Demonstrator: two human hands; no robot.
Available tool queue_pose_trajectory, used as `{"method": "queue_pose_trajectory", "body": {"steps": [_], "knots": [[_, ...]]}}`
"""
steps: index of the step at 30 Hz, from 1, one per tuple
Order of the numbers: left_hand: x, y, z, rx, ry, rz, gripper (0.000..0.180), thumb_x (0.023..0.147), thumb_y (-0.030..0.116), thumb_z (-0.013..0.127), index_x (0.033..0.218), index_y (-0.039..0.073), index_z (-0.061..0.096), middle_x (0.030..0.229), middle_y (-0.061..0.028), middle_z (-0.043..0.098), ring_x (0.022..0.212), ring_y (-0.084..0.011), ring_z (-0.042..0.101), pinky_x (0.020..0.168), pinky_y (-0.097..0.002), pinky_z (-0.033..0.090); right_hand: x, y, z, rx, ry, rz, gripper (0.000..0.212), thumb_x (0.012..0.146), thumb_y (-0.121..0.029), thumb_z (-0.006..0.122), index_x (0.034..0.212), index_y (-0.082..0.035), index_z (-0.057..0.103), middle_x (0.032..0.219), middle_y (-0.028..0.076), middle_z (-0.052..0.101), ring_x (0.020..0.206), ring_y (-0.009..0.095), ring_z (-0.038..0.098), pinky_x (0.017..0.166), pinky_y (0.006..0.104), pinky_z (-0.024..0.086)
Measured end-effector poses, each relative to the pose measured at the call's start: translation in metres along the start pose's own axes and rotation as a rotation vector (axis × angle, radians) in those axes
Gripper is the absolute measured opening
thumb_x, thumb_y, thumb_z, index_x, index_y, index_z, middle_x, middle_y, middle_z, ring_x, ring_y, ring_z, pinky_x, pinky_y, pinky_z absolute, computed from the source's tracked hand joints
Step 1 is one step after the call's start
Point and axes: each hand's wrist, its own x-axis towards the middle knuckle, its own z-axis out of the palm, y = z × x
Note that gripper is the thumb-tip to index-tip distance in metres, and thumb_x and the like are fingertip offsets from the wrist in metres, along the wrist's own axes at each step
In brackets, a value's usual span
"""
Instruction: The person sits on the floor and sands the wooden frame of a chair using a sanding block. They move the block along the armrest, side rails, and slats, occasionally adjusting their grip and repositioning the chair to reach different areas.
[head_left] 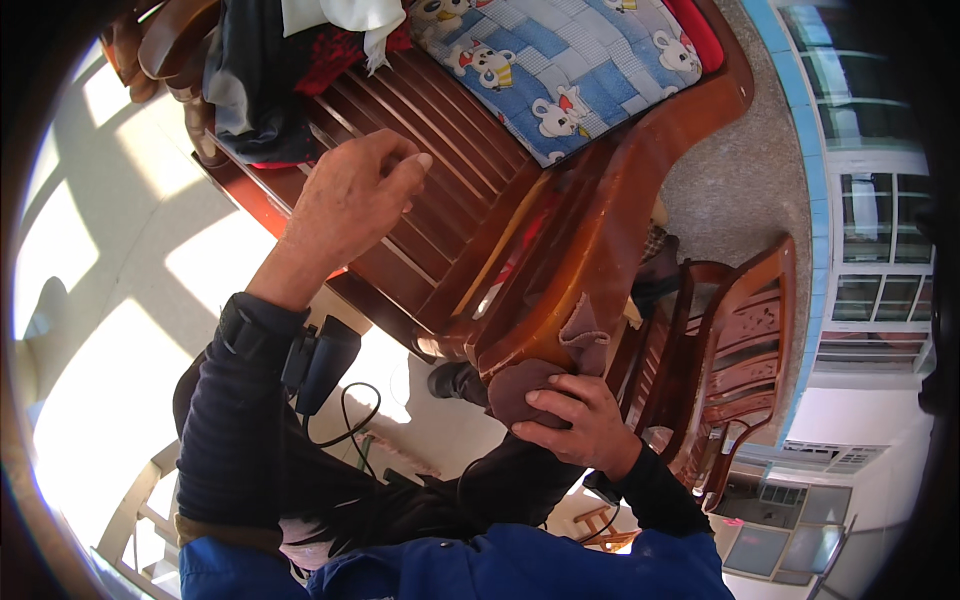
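My right hand (580, 420) grips a round brown sandpaper disc (527, 394) by its edge, thumb and fingers bent over it. The disc lies against the rounded front end of a wooden bench's armrest (575, 265). Just beyond that hand, a torn, folded brown piece of the same look (584, 335) rests on the armrest. Over the slatted seat (415, 150) hovers my left hand (352, 200), its fingers curled in and the thumb close to the index finger. Nothing shows between them; the palm is hidden.
A blue patchwork cushion with cartoon animals (570, 60) lies on the bench. Dark and white cloths (255, 80) are heaped at its far left. A second wooden chair (740, 365) stands to the right. A black device with a cable (327, 365) hangs by my left forearm.
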Motion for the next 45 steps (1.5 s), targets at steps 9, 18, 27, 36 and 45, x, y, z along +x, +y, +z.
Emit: {"method": "queue_pose_trajectory", "body": {"steps": [9, 18, 27, 36, 45], "knots": [[-0.003, 0.001, 0.009, -0.016, 0.009, -0.003, 0.034, 0.108, 0.028, 0.064, 0.112, -0.005, 0.073, 0.084, -0.0113, 0.076, 0.075, -0.0198, 0.074, 0.076, -0.0355, 0.058, -0.005, 0.057, -0.011, 0.1, 0.271, 0.329, 0.047, 0.084, -0.008, 0.078, 0.128, -0.018, 0.069, 0.144, 0.01, 0.06, 0.127, 0.036, 0.06, 0.107, 0.0459, 0.051], [-0.003, -0.001, 0.014, 0.031, -0.009, 0.037, 0.033, 0.108, 0.026, 0.066, 0.112, -0.006, 0.072, 0.082, -0.0108, 0.075, 0.075, -0.0201, 0.074, 0.074, -0.0352, 0.057, -0.014, 0.026, 0.011, 0.1, 0.401, 0.463, 0.058, 0.088, -0.016, 0.08, 0.141, -0.008, 0.057, 0.153, 0.025, 0.05, 0.134, 0.046, 0.054, 0.114, 0.0536, 0.045], [-0.003, 0.0, 0.027, 0.07, -0.128, -0.034, 0.035, 0.111, 0.028, 0.063, 0.121, -0.005, 0.069, 0.092, -0.0123, 0.078, 0.089, -0.0206, 0.078, 0.08, -0.0356, 0.059, 0.013, 0.111, -0.006, 0.198, 0.424, 0.619, 0.052, 0.097, -0.008, 0.073, 0.146, -0.004, 0.057, 0.15, 0.023, 0.053, 0.136, 0.043, 0.054, 0.118, 0.0482, 0.042], [-0.001, -0.005, 0.033, 0.152, -0.131, 0.03, 0.034, 0.11, 0.027, 0.064, 0.118, -0.006, 0.071, 0.093, -0.0141, 0.078, 0.089, -0.0227, 0.079, 0.082, -0.0362, 0.059, -0.007, 0.023, 0.003, 0.112, 0.35, 0.52, 0.051, 0.088, -0.007, 0.079, 0.136, -0.005, 0.062, 0.149, 0.022, 0.053, 0.133, 0.044, 0.055, 0.113, 0.0517, 0.046], [-0.006, 0.002, 0.035, 0.108, -0.144, -0.03, 0.033, 0.109, 0.026, 0.063, 0.116, -0.005, 0.071, 0.093, -0.0143, 0.078, 0.089, -0.023, 0.078, 0.083, -0.0367, 0.058, -0.018, 0.066, 0.013, 0.201, 0.498, 0.689, 0.055, 0.093, -0.005, 0.076, 0.144, -0.004, 0.056, 0.151, 0.022, 0.052, 0.136, 0.04, 0.055, 0.119, 0.0476, 0.042]]}}
